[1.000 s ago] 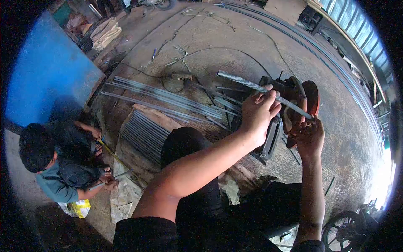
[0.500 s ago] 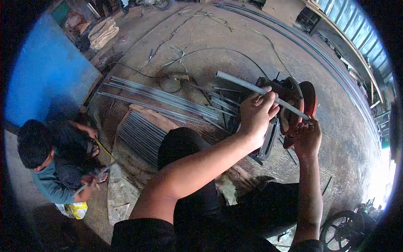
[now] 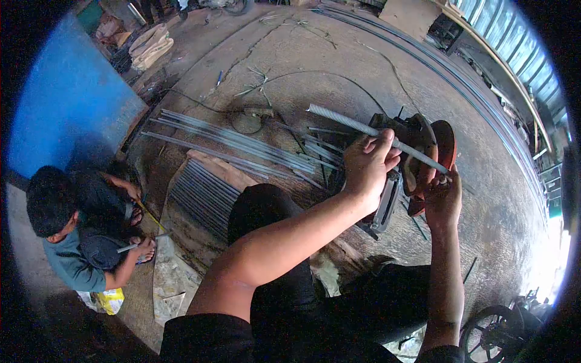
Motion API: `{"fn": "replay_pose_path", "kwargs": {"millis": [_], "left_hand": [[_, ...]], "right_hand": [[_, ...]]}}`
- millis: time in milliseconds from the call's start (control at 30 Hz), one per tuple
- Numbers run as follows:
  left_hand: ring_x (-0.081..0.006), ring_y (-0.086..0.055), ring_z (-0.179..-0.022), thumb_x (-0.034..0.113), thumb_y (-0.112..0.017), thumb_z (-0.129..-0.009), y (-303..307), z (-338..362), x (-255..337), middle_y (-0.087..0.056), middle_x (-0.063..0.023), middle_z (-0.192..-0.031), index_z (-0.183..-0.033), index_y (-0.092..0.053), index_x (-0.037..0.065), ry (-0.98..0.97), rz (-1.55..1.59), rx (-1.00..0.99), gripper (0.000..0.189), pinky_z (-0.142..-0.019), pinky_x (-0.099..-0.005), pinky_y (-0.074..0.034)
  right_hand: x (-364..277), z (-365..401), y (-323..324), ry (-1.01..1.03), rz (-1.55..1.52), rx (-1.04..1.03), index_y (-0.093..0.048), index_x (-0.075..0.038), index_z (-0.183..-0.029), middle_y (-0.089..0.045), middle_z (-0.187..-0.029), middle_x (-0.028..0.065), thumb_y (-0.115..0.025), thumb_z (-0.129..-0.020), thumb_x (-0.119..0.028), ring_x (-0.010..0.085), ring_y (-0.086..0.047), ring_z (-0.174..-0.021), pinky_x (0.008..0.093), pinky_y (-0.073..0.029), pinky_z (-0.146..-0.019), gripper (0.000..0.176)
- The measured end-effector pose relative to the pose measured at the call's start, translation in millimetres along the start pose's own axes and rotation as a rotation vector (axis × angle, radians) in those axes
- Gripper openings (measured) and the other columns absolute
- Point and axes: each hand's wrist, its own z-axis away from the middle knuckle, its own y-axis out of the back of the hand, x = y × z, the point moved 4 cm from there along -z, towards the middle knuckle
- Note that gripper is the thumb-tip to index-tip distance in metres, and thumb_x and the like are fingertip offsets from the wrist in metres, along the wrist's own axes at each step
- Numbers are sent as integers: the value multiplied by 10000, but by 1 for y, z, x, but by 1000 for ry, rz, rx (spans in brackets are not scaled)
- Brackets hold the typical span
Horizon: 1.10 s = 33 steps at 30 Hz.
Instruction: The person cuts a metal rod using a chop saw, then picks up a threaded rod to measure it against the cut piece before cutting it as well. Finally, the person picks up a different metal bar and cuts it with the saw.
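A long grey metal rod (image 3: 342,118) slants down to the right across my view; its left stretch is ribbed like a screw thread, its right stretch smooth. My left hand (image 3: 367,168) is closed around the middle of it, thumb on top. At the lower right end, my right hand (image 3: 443,196) pinches the rod with curled fingers. Directly behind and beneath the rod stands a floor machine with a round orange-red guard (image 3: 446,144), which looks like a cut-off saw. Its dark metal base (image 3: 382,212) shows below my left hand.
Smooth grey rods (image 3: 236,140) lie on the floor, beside a row of darker rods (image 3: 203,192) on cardboard. At left a person (image 3: 85,224) squats with a yellow strip and a short grey tube. Long pipes (image 3: 417,51) run along the right side; a wheel (image 3: 493,333) stands lower right.
The rod and both my hands have shifted very slightly left, still gripping. The person at left has pulled the grey tube in closer and holds it steadier.
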Motion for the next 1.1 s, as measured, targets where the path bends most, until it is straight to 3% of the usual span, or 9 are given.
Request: {"fn": "replay_pose_path", "kwargs": {"millis": [200,267,400,467,600,700,767,867,1100], "left_hand": [[-131,-613,-723,249,-620,-867,0,1,1,-584,-30,-790,-841,-552,59,-19,-32,4,203,-679,-260,-534],[-130,-613,-722,250,-618,-869,0,2,3,-583,-32,-787,-840,-551,57,-20,-39,10,206,-679,-260,-535],[-130,-611,-721,254,-620,-867,-1,3,4,-583,-36,-789,-844,-551,52,-19,-27,5,215,-681,-262,-534],[-131,-611,-723,259,-621,-867,-1,2,3,-583,-38,-791,-847,-551,50,-19,-23,6,221,-682,-261,-534],[-137,-612,-762,184,-626,-857,-1,3,4,-598,-50,-821,-855,-555,46,-24,-25,-12,155,-717,-274,-528],[-144,-612,-789,109,-623,-844,-1,4,2,-605,-57,-846,-887,-556,37,-59,-9,-22,107,-744,-286,-523],[-149,-612,-801,71,-620,-835,1,3,0,-608,-60,-859,-912,-556,31,-72,14,-31,108,-757,-292,-520],[-161,-612,-819,33,-615,-825,2,1,-2,-608,-60,-872,-965,-544,26,-51,9,-53,157,-773,-298,-519],[-148,-603,-808,47,-597,-836,1,4,-1,-599,-51,-863,-905,-551,36,-64,12,-66,83,-757,-288,-511]], "right_hand": [[-1,2,-6,4,52,51,-441,-68,-1193,-433,-894,67,-489,-907,-439,172,-462,-754,332,-442,-648,471],[-2,3,-5,-66,48,-3,-554,-70,-1033,-534,-731,5,-449,-953,-325,112,-552,-758,296,-480,-707,287],[1,-9,17,-96,148,10,-558,-65,-1012,-559,-714,18,-432,-962,-319,135,-571,-769,331,-471,-816,288],[15,-35,47,-45,-75,-340,-555,-52,-998,-563,-710,24,-387,-978,-303,169,-574,-778,376,-417,-946,303],[9,-22,27,-32,-37,-438,-547,-39,-1007,-579,-760,18,-345,-990,-289,203,-575,-819,423,-334,-1038,321],[-2,-3,0,72,296,-60,-523,-34,-1049,-574,-823,22,-360,-985,-306,185,-569,-833,393,-391,-978,323],[-11,9,-9,221,759,74,-482,6,-984,-485,-745,55,-398,-963,-407,115,-516,-634,271,-445,-536,422],[-4,0,-2,23,294,13,-486,-9,-1040,-517,-818,37,-440,-945,-394,152,-550,-821,291,-466,-796,400],[0,-1,-1,-43,105,31,-524,-16,-987,-540,-812,44,-469,-938,-370,168,-579,-848,338,-478,-809,362]]}}
